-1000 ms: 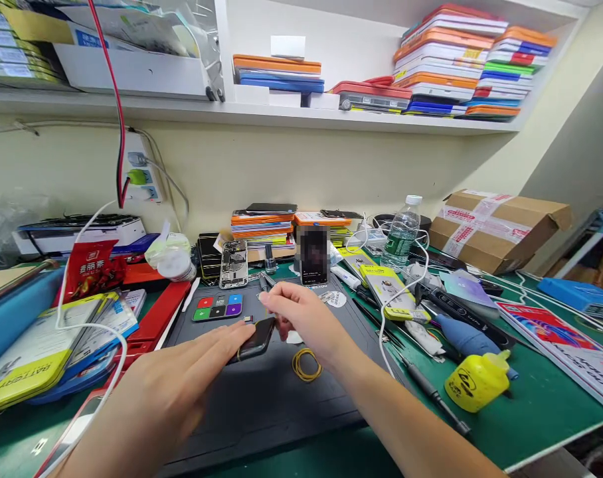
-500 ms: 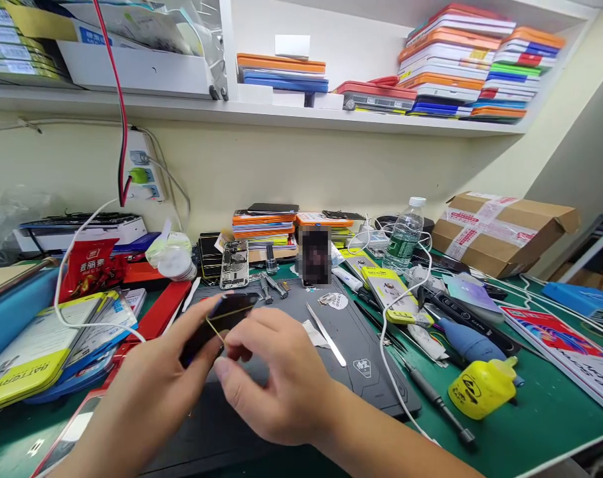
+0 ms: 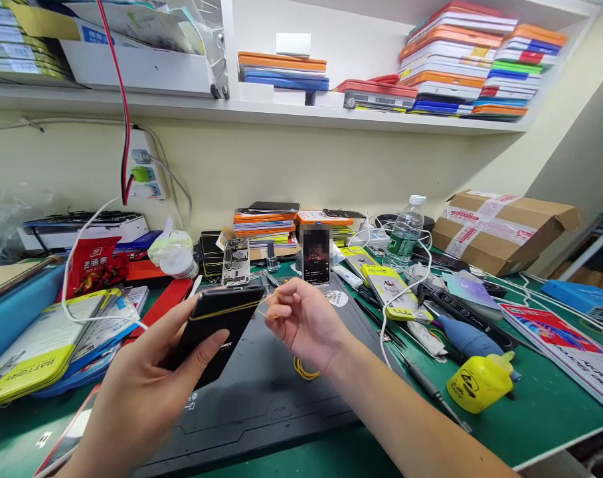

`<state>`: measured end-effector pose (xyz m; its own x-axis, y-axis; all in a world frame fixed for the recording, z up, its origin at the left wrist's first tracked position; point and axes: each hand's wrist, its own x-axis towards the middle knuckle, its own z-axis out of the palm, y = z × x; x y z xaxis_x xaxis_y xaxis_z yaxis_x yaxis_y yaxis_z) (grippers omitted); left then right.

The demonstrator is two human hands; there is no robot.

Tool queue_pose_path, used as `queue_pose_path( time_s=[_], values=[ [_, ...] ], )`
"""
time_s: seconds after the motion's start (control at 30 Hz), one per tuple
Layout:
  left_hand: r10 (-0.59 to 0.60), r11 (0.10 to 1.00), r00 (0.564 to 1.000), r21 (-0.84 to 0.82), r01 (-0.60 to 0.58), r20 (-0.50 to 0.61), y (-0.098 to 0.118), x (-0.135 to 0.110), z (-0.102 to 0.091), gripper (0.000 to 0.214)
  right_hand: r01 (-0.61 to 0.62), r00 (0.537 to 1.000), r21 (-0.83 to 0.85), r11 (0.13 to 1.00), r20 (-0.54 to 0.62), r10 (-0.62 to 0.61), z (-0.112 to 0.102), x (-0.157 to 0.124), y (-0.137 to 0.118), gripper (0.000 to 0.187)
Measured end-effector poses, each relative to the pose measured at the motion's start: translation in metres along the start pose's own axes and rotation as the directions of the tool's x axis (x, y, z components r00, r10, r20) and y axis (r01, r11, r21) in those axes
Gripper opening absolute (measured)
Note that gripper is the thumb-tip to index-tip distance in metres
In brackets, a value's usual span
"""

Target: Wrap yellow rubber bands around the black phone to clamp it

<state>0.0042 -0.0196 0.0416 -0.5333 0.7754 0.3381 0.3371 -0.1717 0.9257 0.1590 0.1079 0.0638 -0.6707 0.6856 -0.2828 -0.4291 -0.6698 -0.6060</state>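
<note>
My left hand grips a black phone and holds it tilted above the dark work mat. A yellow rubber band runs across the phone's upper end and stretches out to the right. My right hand pinches that stretched end between thumb and fingers, just right of the phone. More yellow rubber bands lie on the mat under my right wrist.
An opened phone body and an upright phone stand behind the mat. To the right lie a yellow bottle, a water bottle, tools and white cables. Battery packs are stacked on the left, a cardboard box far right.
My left hand has raised the phone and turned its flat face toward me. My right hand has moved up and right, pulling the yellow band taut across the phone.
</note>
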Motion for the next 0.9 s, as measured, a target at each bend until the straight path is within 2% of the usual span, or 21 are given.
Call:
queue_pose_path(
  time_s=[0.03,0.07,0.1,0.13,0.2,0.23,0.3,0.33,0.5,0.57,0.67,0.83,0.9],
  values=[
    [0.156,0.984,0.988,0.090,-0.156,0.002,-0.004,-0.001,0.000,0.041,-0.057,0.998,-0.002,0.998,-0.002,0.057,0.000,0.000,-0.002,0.024],
    [0.328,0.927,0.944,0.179,-0.329,0.038,-0.008,-0.001,-0.002,0.041,-0.096,0.995,-0.007,0.995,-0.001,0.096,-0.001,-0.001,-0.003,0.021],
    [0.481,0.831,0.870,0.262,-0.491,0.106,-0.012,0.000,-0.004,0.047,-0.122,0.993,-0.016,0.992,0.001,0.122,-0.001,-0.001,-0.003,0.017],
    [0.584,0.717,0.786,0.325,-0.616,0.201,-0.017,0.002,-0.006,0.059,-0.137,0.991,-0.029,0.990,0.003,0.137,-0.001,-0.002,-0.003,0.015],
    [0.652,0.500,0.638,0.400,-0.768,0.410,-0.025,0.006,-0.013,0.079,-0.143,0.990,-0.070,0.987,0.001,0.144,-0.002,-0.004,-0.001,0.015],
    [0.659,0.426,0.583,0.403,-0.810,0.475,-0.028,0.008,-0.016,0.083,-0.136,0.991,-0.099,0.986,-0.002,0.136,-0.002,-0.005,0.000,0.017],
    [0.658,0.345,0.527,0.407,-0.846,0.537,-0.031,0.011,-0.021,0.087,-0.102,0.995,-0.156,0.982,0.005,0.104,-0.003,-0.007,0.001,0.024],
    [0.657,0.338,0.527,0.414,-0.845,0.540,-0.032,0.013,-0.022,0.087,-0.081,0.996,-0.179,0.980,0.021,0.086,-0.003,-0.008,0.001,0.028],
    [0.645,0.370,0.594,0.484,-0.793,0.481,-0.029,0.018,-0.021,0.077,0.050,0.983,-0.311,0.949,0.184,0.009,-0.003,-0.014,0.002,0.046],
    [0.637,0.360,0.591,0.486,-0.796,0.496,-0.027,0.018,-0.020,0.067,0.138,0.975,-0.448,0.883,0.220,-0.041,-0.002,-0.015,0.003,0.053],
    [0.622,0.354,0.588,0.484,-0.800,0.517,-0.024,0.016,-0.021,0.055,0.233,0.971,-0.628,0.743,0.196,-0.140,-0.001,-0.016,0.006,0.058],
    [0.622,0.342,0.607,0.526,-0.779,0.495,-0.025,0.011,-0.019,0.046,0.319,0.946,-0.761,0.565,0.224,-0.232,0.004,-0.019,0.006,0.043],
    [0.622,0.340,0.620,0.548,-0.764,0.478,-0.028,0.011,-0.017,0.048,0.327,0.943,-0.781,0.532,0.230,-0.241,0.005,-0.021,0.006,0.043]
  ],
)
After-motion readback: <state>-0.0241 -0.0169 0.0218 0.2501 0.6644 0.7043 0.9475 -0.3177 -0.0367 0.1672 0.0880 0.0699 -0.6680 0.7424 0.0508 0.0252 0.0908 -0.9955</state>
